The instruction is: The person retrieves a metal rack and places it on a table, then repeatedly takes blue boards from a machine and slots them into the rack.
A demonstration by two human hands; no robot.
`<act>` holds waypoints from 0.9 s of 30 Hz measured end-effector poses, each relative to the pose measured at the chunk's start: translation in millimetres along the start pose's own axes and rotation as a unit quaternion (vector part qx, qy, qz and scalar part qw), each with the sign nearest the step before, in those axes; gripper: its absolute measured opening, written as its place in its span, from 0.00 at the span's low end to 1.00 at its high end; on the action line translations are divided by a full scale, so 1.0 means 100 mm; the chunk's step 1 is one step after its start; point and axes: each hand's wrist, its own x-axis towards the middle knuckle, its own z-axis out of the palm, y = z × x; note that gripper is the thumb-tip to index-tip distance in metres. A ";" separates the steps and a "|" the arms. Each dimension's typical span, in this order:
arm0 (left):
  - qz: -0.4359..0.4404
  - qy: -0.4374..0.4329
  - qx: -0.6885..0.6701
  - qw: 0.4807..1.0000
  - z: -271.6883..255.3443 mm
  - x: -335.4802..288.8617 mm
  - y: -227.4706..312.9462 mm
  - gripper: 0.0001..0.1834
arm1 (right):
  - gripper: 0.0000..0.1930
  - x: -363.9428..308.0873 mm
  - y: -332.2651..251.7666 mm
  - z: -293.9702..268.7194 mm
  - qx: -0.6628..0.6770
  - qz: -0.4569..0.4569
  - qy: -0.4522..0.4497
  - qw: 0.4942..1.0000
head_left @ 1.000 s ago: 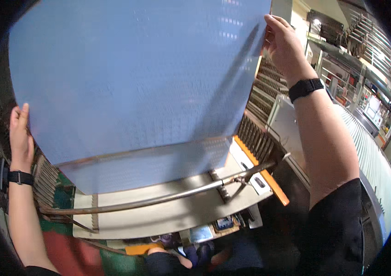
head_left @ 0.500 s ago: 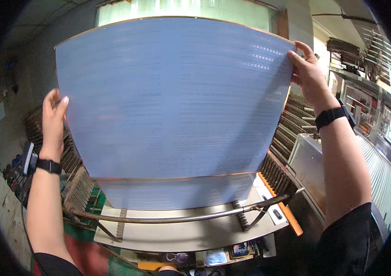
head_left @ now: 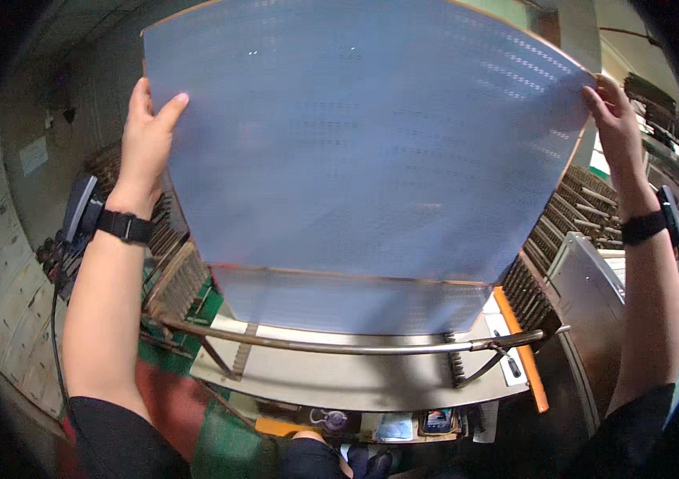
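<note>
A large blue panel (head_left: pixel 371 160) with thin copper-coloured edges and rows of fine marks fills the middle of the head view. My left hand (head_left: pixel 148 132) grips its left edge, thumb on the near face and fingers at the edge. My right hand (head_left: pixel 617 116) pinches its upper right edge, fingertips partly hidden behind it. Under the panel's lower edge, a second blue panel (head_left: pixel 355 303) shows within a metal rack (head_left: pixel 339 349) with toothed side strips.
Slotted racks flank the panel, one on the left (head_left: pixel 172 291) and one on the right (head_left: pixel 527 295). A pale tabletop (head_left: pixel 355 371) lies below, with an orange bar (head_left: pixel 523 351) at its right. A metal cabinet (head_left: pixel 591 279) stands at the right. Small items, including a phone-like device (head_left: pixel 438 421), sit on a low shelf.
My left hand has moved up and right and closed on the panel's left edge. The panel now sits higher and further right in view, and my right hand still holds it.
</note>
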 end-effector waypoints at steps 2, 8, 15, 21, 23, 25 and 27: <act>-0.010 0.011 0.022 1.000 -0.03 -0.01 -0.02 0.42 | 0.21 -0.09 -0.18 0.02 0.023 0.056 -0.032 0.998; 0.016 0.062 0.100 0.993 -0.28 0.09 -0.18 0.34 | 0.15 -0.18 -0.14 -0.13 0.194 0.209 -0.144 0.948; -0.134 -0.033 0.055 0.989 -0.60 0.16 -0.25 0.14 | 0.12 -0.61 -0.21 -0.06 0.115 0.287 -0.306 0.900; -0.154 -0.075 0.117 0.978 -0.57 0.11 -0.45 0.13 | 0.12 -0.78 -0.10 0.19 0.112 0.309 -0.277 0.903; -0.140 -0.068 0.114 0.981 -0.51 0.11 -0.46 0.15 | 0.12 -0.82 -0.07 0.26 0.123 0.292 -0.224 0.922; -0.106 -0.062 0.142 0.982 -0.51 0.16 -0.45 0.18 | 0.11 -0.81 -0.02 0.26 0.136 0.287 -0.231 0.920; -0.083 -0.031 0.157 0.984 -0.42 0.16 -0.45 0.19 | 0.12 -0.80 -0.02 0.26 0.118 0.300 -0.217 0.921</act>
